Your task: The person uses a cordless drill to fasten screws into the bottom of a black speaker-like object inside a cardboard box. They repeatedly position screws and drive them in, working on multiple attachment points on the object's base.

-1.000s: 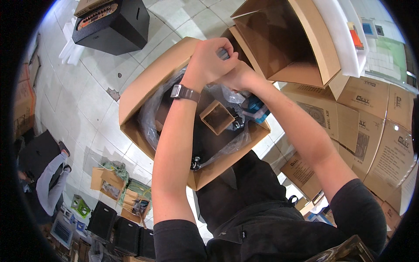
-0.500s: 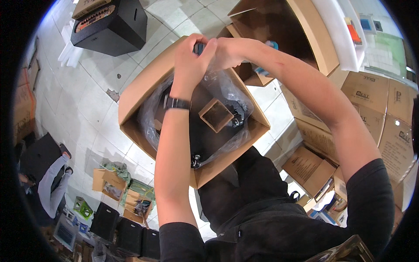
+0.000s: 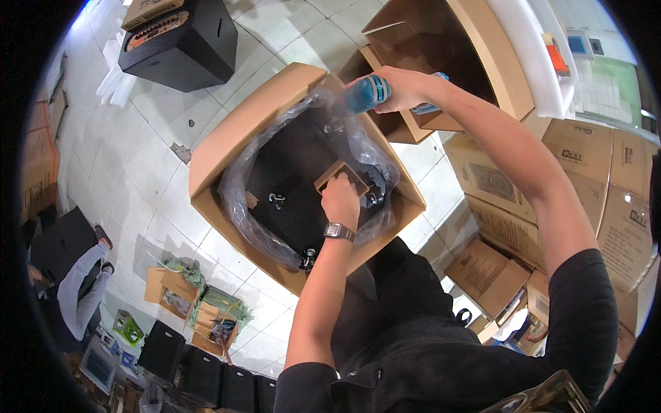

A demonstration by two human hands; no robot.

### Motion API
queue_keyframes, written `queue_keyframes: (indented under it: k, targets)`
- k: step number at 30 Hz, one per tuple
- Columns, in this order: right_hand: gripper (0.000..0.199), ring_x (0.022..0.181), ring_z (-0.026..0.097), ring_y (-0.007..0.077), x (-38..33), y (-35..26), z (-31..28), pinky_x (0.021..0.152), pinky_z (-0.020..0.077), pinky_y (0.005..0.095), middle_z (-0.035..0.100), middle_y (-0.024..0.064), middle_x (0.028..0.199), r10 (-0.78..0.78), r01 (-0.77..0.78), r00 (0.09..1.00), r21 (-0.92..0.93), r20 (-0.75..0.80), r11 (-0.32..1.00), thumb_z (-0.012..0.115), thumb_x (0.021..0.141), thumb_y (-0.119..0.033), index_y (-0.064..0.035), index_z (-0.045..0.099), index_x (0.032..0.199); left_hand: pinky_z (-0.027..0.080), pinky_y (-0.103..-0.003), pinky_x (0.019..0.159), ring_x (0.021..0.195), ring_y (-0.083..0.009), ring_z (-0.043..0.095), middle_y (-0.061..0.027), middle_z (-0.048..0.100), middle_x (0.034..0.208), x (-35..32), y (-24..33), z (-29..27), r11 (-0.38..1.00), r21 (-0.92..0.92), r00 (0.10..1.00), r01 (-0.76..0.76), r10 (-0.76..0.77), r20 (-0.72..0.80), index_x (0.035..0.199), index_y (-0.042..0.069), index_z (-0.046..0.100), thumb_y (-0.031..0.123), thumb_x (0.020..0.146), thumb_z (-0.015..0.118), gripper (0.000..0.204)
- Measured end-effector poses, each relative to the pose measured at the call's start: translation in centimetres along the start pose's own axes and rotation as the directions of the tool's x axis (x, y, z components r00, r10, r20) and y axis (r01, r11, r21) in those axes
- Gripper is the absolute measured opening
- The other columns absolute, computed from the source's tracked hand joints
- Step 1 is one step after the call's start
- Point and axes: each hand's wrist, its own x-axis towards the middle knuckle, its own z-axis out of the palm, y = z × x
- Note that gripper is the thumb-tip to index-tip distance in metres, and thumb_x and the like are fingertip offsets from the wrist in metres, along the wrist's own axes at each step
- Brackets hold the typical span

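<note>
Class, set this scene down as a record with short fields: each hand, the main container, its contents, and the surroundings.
Left hand: fingers inside small cardboard box
Right hand: holding teal power tool
Container: large open carton with clear plastic liner
Contents: black surface, shiny fittings, small cardboard box
Surroundings: black cabinet, upper left; stacked cartons, right
</note>
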Motion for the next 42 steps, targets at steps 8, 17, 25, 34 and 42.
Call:
queue_keyframes:
  k: [8, 17, 25, 34, 42]
  targets:
    - [0.038, 0.090, 0.073, 0.0322, -0.4, -3.2, 0.6, 0.081, 0.0584, 0.0409, 0.076, 0.0173, 0.101, 0.040, -0.045, 0.998, -0.088, -0.052, 0.995, 0.082, 0.082, -0.015, -0.0034, 0.071, 0.117, 0.061, -0.051, 0.084, 0.095, -0.0389, 0.075, -0.0186, 0.076, 0.099, 1.5, -0.4, 1.6, 0.977, 0.203, 0.986, 0.068, -0.097, 0.135, 0.097, 0.006, 0.078, 0.015, 0.094, 0.066, 0.016]
    - [0.049, 0.069, 0.057, 0.0093, -6.8, -4.8, 0.7, 0.060, 0.0519, 0.0258, 0.069, -0.0006, 0.097, 0.375, -0.190, 0.898, 0.567, -0.229, 0.801, 0.085, 0.089, -0.020, -0.0062, 0.064, 0.131, 0.059, -0.053, 0.079, 0.086, -0.0426, 0.074, -0.0226, 0.076, 0.095, 1.7, -1.2, 3.9, 0.988, -0.012, 0.988, 0.152, -0.152, 0.009, 0.089, 0.003, 0.075, 0.020, 0.103, 0.049, 0.034]
    - [0.065, 0.103, 0.067, 0.0115, -16.9, -7.8, 8.8, 0.096, 0.0555, 0.0310, 0.072, 0.0011, 0.124, 0.329, -0.033, 0.820, 0.536, -0.468, 0.844, 0.082, 0.093, -0.011, -0.0127, 0.055, 0.152, 0.063, -0.049, 0.076, 0.088, -0.0381, 0.077, -0.0209, 0.077, 0.096, 1.9, -0.2, 1.9, 0.971, 0.214, 0.983, 0.107, -0.136, 0.123, 0.094, 0.003, 0.078, 0.011, 0.097, 0.060, 0.020]
    - [0.074, 0.099, 0.064, 0.0094, -23.7, -11.2, 17.2, 0.094, 0.0552, 0.0298, 0.071, 0.0014, 0.116, 0.623, -0.382, 0.781, 0.748, -0.053, 0.543, 0.082, 0.091, -0.007, -0.0116, 0.049, 0.157, 0.060, -0.050, 0.077, 0.089, -0.0382, 0.076, -0.0190, 0.076, 0.095, 0.8, -0.4, 1.4, 0.970, 0.241, 0.991, -0.021, -0.011, 0.132, 0.092, 0.007, 0.079, 0.013, 0.098, 0.056, 0.025]
    - [0.076, 0.098, 0.064, 0.0101, -24.6, -11.5, 18.7, 0.092, 0.0548, 0.0290, 0.071, 0.0023, 0.118, 0.610, -0.256, 0.787, 0.855, -0.086, 0.451, 0.080, 0.089, -0.003, -0.0114, 0.049, 0.158, 0.060, -0.051, 0.076, 0.088, -0.0396, 0.076, -0.0218, 0.075, 0.096, 0.8, -2.1, 3.2, 0.971, 0.237, 0.996, 0.013, -0.034, 0.082, 0.093, 0.003, 0.076, 0.017, 0.099, 0.054, 0.027]
